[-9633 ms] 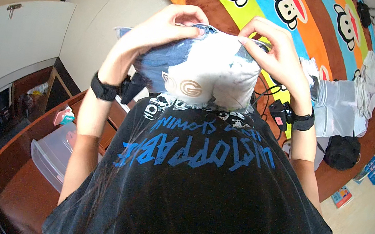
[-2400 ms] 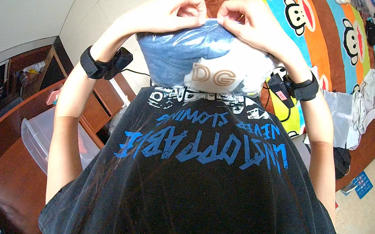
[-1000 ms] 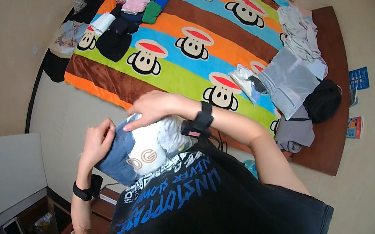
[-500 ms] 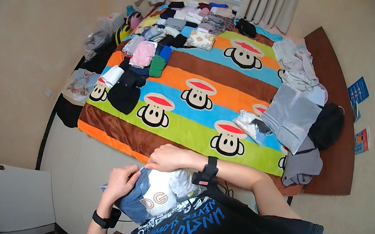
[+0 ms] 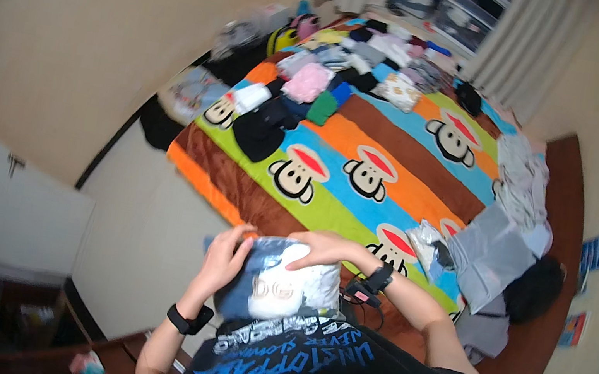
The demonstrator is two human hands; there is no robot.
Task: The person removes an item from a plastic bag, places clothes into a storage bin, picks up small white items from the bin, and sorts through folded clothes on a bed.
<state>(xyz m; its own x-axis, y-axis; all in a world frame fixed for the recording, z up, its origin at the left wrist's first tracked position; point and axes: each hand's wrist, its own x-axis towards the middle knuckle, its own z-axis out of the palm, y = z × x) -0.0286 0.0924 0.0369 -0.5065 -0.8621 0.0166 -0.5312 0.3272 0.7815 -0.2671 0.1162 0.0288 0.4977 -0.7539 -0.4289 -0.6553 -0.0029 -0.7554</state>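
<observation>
Close to my chest is a clear plastic bag of folded clothes point(image 5: 280, 282), with denim-blue cloth on its left and white cloth in the middle and right. My left hand point(image 5: 228, 254) grips the upper left side of the bag, thumb toward me. Over its top edge lies my right hand point(image 5: 322, 252), the fingers curled onto the plastic. Both wrists wear black bands. The bag's underside is hidden against my dark T-shirt.
The bed ahead has a striped blanket point(image 5: 337, 146) with monkey faces. Several folded clothes point(image 5: 308, 83) lie along its far left. To the right are a translucent zip bag point(image 5: 489, 252), a small clear packet point(image 5: 428, 242), and a brown headboard point(image 5: 563, 229). A white door point(image 5: 14, 205) stands at left.
My view has turned, so the bed now appears tilted and farther right. My right hand has shifted from pinching the bag's top edge beside my left hand to its right part; the hands are farther apart.
</observation>
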